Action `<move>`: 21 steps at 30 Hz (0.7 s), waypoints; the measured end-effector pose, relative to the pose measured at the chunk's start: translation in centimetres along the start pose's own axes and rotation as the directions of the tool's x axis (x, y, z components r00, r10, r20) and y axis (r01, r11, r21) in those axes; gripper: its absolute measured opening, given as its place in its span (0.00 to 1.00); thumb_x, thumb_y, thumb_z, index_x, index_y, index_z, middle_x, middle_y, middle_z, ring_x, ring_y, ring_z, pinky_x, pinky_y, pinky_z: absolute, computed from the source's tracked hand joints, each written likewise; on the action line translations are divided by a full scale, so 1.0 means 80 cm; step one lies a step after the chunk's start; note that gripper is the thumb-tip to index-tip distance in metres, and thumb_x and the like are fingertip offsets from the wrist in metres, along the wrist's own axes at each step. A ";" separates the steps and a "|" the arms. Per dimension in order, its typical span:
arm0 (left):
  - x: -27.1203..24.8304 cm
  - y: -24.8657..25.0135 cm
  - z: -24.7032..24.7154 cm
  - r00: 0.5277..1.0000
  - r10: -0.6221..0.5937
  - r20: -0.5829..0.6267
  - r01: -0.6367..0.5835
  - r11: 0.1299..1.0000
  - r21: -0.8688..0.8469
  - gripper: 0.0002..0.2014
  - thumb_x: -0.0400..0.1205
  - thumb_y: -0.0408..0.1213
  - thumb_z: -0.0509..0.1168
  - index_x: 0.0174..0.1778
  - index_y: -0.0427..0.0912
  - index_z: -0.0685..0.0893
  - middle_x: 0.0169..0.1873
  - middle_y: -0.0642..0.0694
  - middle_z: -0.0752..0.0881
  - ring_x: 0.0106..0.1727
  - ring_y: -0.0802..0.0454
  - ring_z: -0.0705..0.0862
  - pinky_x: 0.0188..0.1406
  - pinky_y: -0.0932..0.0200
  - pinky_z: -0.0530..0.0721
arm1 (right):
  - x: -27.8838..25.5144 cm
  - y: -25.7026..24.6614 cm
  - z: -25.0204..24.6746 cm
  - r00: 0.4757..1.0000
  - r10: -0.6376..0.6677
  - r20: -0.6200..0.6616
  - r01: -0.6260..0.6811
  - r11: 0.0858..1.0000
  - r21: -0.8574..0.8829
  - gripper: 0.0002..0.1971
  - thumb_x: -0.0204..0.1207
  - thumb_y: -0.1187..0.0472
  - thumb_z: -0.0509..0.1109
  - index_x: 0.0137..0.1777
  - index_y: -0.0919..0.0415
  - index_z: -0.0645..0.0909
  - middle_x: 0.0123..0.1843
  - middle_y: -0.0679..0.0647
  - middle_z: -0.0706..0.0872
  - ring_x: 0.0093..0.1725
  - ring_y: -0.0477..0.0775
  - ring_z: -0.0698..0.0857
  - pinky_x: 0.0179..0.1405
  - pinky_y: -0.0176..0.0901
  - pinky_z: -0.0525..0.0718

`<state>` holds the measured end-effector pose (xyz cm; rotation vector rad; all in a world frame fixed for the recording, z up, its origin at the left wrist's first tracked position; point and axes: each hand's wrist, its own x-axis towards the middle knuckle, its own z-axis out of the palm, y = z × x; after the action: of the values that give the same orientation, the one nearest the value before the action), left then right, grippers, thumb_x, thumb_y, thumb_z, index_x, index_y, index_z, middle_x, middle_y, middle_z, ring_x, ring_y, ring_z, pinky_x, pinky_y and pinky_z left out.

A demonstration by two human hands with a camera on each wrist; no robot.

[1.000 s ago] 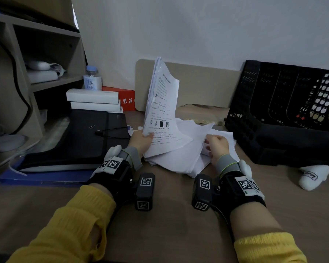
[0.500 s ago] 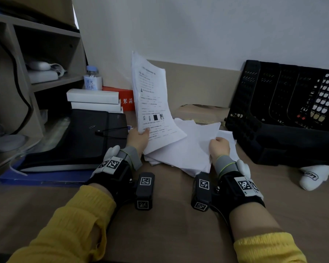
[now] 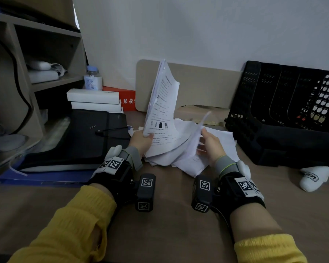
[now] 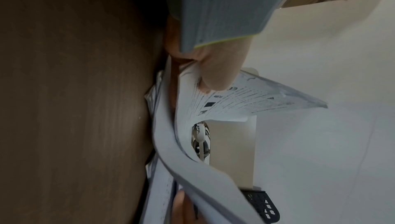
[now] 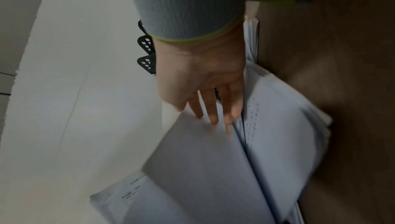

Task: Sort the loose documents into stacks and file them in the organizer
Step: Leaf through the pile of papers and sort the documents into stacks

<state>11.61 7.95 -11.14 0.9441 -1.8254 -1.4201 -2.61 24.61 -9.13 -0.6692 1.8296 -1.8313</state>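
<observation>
Your left hand (image 3: 141, 138) pinches the sheaf of printed white sheets (image 3: 162, 103) by its near edge; your right hand (image 3: 211, 145), fingers straight, props up one limp white sheet (image 3: 197, 135): grip edges.

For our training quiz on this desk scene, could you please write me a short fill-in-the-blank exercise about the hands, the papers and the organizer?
1. The left hand grips the printed sheaf; that arm's sleeve is ____.
2. The right hand touches a raised sheet; the organizer to its right is ____.
3. Beyond the dark case, ____ white boxes are stacked.
Missing words: yellow; black; two.
</observation>
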 end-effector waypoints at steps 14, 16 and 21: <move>0.002 -0.004 -0.002 0.999 0.000 0.041 -0.001 0.999 0.037 0.18 0.83 0.39 0.64 0.68 0.36 0.81 0.63 0.36 0.85 0.63 0.36 0.82 0.66 0.40 0.81 | -0.008 0.004 0.016 0.946 -0.019 0.323 0.130 0.936 -0.326 0.22 0.81 0.46 0.64 0.75 0.40 0.72 0.84 0.44 0.59 0.81 0.47 0.64 0.82 0.51 0.62; 0.000 -0.002 -0.001 0.999 -0.002 0.034 0.002 1.000 0.022 0.18 0.84 0.39 0.63 0.67 0.35 0.81 0.63 0.37 0.85 0.63 0.37 0.82 0.66 0.40 0.81 | -0.007 0.003 0.017 0.950 -0.024 0.310 0.127 0.941 -0.315 0.22 0.82 0.44 0.61 0.76 0.41 0.72 0.81 0.43 0.65 0.79 0.48 0.68 0.81 0.50 0.65; 0.001 -0.002 0.001 1.000 -0.017 0.003 0.017 1.000 -0.017 0.17 0.85 0.38 0.63 0.68 0.34 0.80 0.64 0.37 0.84 0.65 0.37 0.82 0.67 0.44 0.80 | -0.007 -0.007 0.015 0.999 0.052 0.009 -0.052 0.999 0.006 0.22 0.83 0.35 0.47 0.58 0.44 0.79 0.51 0.48 0.85 0.48 0.60 0.87 0.51 0.51 0.84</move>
<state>11.52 7.91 -11.27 0.9520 -1.8080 -1.4457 -1.38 24.03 -8.61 -0.6201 1.8179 -1.7975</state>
